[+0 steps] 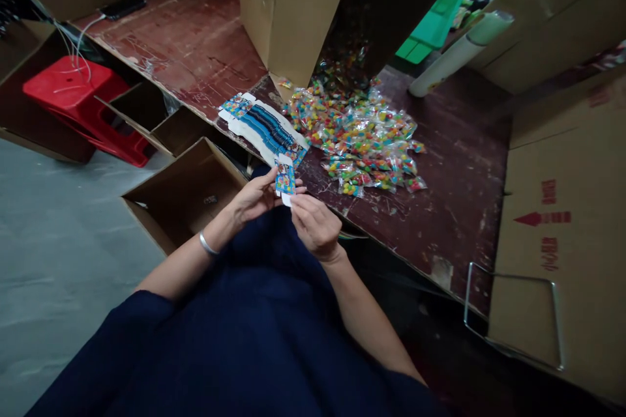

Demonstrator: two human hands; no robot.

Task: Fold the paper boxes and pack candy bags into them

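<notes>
A small blue printed candy box (285, 177) is held up in front of my body, its white end flap sticking out at the bottom. My left hand (257, 199) grips the box from the left side, thumb on its edge. The fingers of my right hand (317, 225) pinch the white flap at the lower end. Just beyond my hands, a fanned row of flattened candy boxes (268, 127) lies along the table edge. To its right spreads a heap of clear bags of colourful candies (362, 137).
The worn dark red table (454, 208) carries a tall cardboard box (293, 6) behind the candy heap. An open carton (180, 202) sits below the table edge, near a red stool (78, 98). At right stands a large carton (562, 221) with a metal wire frame (513, 277).
</notes>
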